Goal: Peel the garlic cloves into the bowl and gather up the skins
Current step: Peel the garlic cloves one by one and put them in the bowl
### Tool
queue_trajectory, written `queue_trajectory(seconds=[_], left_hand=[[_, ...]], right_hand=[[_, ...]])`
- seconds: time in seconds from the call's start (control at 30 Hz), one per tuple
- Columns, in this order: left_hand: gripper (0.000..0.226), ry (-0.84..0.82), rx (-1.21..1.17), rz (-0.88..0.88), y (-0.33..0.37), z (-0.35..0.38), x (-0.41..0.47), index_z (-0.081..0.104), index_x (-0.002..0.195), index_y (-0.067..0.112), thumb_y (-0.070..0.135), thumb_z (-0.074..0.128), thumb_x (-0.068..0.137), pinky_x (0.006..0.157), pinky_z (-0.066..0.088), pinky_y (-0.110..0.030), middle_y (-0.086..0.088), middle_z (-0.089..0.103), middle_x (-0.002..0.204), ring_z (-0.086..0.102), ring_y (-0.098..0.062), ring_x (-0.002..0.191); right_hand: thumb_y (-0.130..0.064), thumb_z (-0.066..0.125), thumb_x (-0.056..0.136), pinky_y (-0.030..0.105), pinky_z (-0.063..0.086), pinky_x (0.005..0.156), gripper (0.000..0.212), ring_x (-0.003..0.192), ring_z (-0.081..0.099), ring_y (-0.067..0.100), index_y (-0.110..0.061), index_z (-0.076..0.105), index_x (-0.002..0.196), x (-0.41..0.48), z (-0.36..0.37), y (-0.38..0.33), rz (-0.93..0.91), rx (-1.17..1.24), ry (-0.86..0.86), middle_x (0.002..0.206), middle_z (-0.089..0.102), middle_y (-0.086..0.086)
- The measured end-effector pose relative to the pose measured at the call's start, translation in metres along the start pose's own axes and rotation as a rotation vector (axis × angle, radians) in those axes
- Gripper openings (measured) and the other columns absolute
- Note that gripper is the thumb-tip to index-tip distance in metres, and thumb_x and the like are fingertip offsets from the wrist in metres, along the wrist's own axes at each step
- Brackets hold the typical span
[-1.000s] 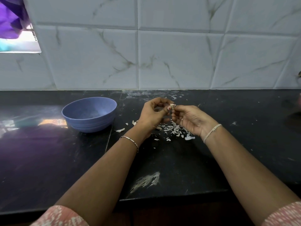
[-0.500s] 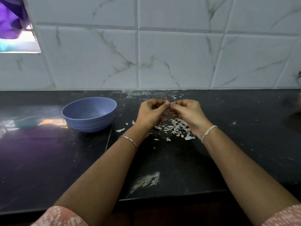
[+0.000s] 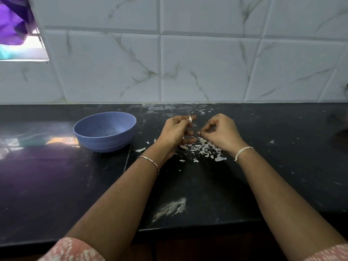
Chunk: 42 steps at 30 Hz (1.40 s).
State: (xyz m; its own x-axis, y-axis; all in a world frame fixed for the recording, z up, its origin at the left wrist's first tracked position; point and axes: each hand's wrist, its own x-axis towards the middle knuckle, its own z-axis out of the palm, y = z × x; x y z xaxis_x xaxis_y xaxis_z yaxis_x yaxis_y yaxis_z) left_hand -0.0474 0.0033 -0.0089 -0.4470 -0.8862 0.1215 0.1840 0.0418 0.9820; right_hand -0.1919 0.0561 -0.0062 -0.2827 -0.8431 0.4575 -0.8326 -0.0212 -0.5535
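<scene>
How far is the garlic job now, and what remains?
Done: a pile of skins lies on the counter, so some peeling has happened. In hand: the left hand pinches a clove; the right hand seems to pinch a skin strip. Left: dropping this clove into the blue bowl, gathering the skins.

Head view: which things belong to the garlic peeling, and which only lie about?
Job: garlic clove held in the left hand, right hand, blue bowl, skins on the counter.
Lying about: purple cloth, white smear.
</scene>
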Motion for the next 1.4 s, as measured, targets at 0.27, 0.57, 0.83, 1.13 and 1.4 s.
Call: queue_trajectory(seconds=[0.27,0.57,0.83,1.13,1.4], left_hand=[[0.004,0.024,0.186,0.047,-0.008,-0.001,0.004,0.065,0.097,0.011,0.011,0.064,0.094,0.051,0.054,-0.025,-0.009,0.062,0.091,0.057,-0.012,0.064],[0.011,0.166,0.436,0.257,-0.006,0.0,0.001,0.07,0.085,0.016,0.013,0.078,0.08,0.062,0.061,-0.036,0.0,0.07,0.084,0.064,-0.012,0.06],[0.016,0.169,0.343,0.255,-0.002,0.005,-0.004,0.068,0.082,0.019,0.009,0.08,0.078,0.062,0.062,-0.036,0.003,0.07,0.083,0.065,-0.011,0.063],[0.01,0.088,-0.017,0.084,-0.001,0.0,-0.004,0.071,0.087,0.002,0.002,0.077,0.079,0.069,0.059,-0.032,-0.011,0.068,0.078,0.065,-0.018,0.071],[0.009,0.053,-0.114,0.014,0.002,-0.001,-0.005,0.071,0.089,0.003,-0.002,0.073,0.082,0.071,0.06,-0.029,-0.009,0.071,0.084,0.069,-0.016,0.077]], right_hand=[[-0.015,0.067,0.091,0.03,0.056,0.063,0.006,0.067,0.064,0.009,-0.016,0.066,0.097,0.0,0.001,-0.001,0.092,0.357,-0.083,0.088,0.071,0.004],[-0.009,0.063,0.093,0.026,0.057,0.065,0.013,0.067,0.066,0.014,-0.018,0.068,0.086,0.001,0.007,-0.005,0.171,0.483,-0.011,0.076,0.071,0.001],[-0.011,0.066,0.091,0.03,0.058,0.071,0.017,0.071,0.069,0.01,-0.024,0.068,0.08,0.001,0.01,-0.007,0.135,0.395,0.1,0.076,0.073,-0.002],[-0.013,0.062,0.092,0.041,0.058,0.076,0.012,0.074,0.069,0.013,-0.02,0.07,0.086,0.0,0.014,-0.015,0.061,0.251,0.182,0.075,0.072,-0.008],[-0.013,0.062,0.093,0.049,0.058,0.081,0.021,0.078,0.071,0.023,-0.026,0.067,0.078,-0.001,0.014,-0.013,0.145,0.46,0.153,0.073,0.073,-0.002]])
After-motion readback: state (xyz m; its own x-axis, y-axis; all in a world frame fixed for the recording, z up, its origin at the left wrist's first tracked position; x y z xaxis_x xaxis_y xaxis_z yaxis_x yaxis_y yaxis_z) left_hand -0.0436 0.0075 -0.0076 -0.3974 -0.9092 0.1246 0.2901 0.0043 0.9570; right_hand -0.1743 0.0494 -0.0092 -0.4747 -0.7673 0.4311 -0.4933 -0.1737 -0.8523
